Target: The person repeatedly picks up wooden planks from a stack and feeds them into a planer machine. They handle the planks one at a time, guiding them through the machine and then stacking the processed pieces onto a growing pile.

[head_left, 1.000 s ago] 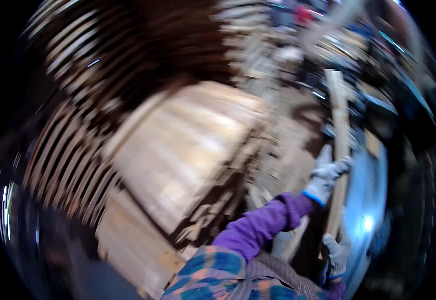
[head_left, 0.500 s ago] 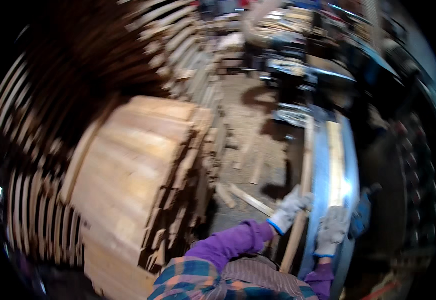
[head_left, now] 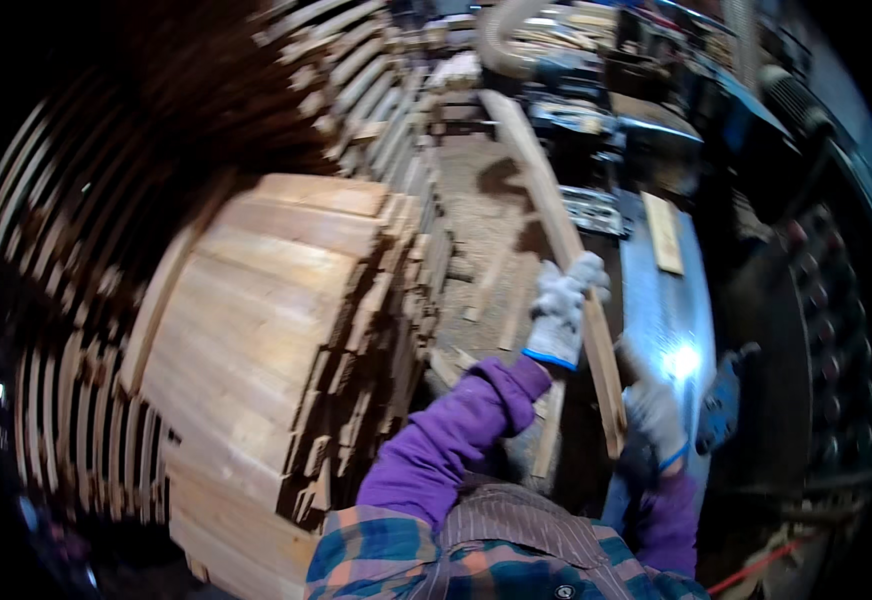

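My left hand [head_left: 564,300], in a white work glove with a blue cuff, is closed around a long wooden strip [head_left: 546,195]. The strip slants up and away, its far end raised above the floor and its near end beside my right hand. My right hand [head_left: 653,415], gloved alike, is over the shiny metal machine bed [head_left: 671,310], close to the strip's near end. Its fingers are smeared by motion, and I cannot tell whether they touch the strip. Farther along the bed lies a pale board [head_left: 663,233], apart from both hands.
A tall stack of wide boards [head_left: 266,280] stands on my left, with slatted wood piles [head_left: 356,95] behind it. Loose offcuts [head_left: 551,430] lie on the sawdust-strewn floor [head_left: 471,200]. A dark machine with a row of round knobs [head_left: 821,300] stands at right.
The strip has lifted off the bed's left side and swung, its far end now up and left. My left hand rose with it. The pale board slid farther away, and my right hand left it.
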Demonstrator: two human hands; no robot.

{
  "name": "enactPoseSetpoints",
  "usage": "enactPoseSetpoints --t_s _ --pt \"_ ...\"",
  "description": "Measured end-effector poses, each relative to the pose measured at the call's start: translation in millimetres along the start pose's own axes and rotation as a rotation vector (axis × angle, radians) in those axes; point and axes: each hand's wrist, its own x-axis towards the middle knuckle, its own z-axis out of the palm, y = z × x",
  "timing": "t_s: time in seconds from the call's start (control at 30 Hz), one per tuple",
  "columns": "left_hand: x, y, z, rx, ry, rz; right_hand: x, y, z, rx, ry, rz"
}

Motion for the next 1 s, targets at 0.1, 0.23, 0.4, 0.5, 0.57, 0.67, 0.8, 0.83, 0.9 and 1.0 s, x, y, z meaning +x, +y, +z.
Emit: enactPoseSetpoints --t_s 0.1,0.23,0.4,0.5,0.57,0.67,0.8,0.83,0.9,1.0 --pt "20.3 -45.3 -41.5 0.125 -0.232 0.042 -77.7 -36.5 -8.2 -0.052 -0.012 0.088" --pt "-46.3 42.7 70.0 1.594 0.001 0.047 -160.6 -48.3 -10.3 0.087 0.208 0.452" --pt "-83.8 305.3 43.7 2.213 0.446 0.455 -193.1 -11.9 22.1 -0.89 0.201 0.336" --pt "-203.1 455.7 13.3 2.421 1.119 0.493 -140.9 20.6 21.7 -0.977 0.19 0.328" --pt "-260.3 505.6 -15.7 2.497 1.614 0.185 -104.4 54.1 16.1 -1.036 0.217 0.308" --pt "-338.1 542.5 -85.0 2.337 1.674 -0.324 -29.4 119.7 -1.8 -1.111 0.237 0.269" --pt "-321.8 549.7 -76.7 2.294 1.691 -0.395 62.9 203.6 -34.0 -1.178 0.206 0.333" --pt "-325.6 548.3 -76.3 2.313 1.652 -0.369 88.0 209.5 -33.1 -1.197 0.18 0.344" --pt "-313.4 549.5 -61.0 2.362 1.501 -0.39 112.4 226.4 -50.2 -1.233 0.148 0.397" --pt "-324.6 539.2 -56.8 2.251 1.62 -0.523 155.3 223.0 -43.9 -1.205 0.024 0.391"
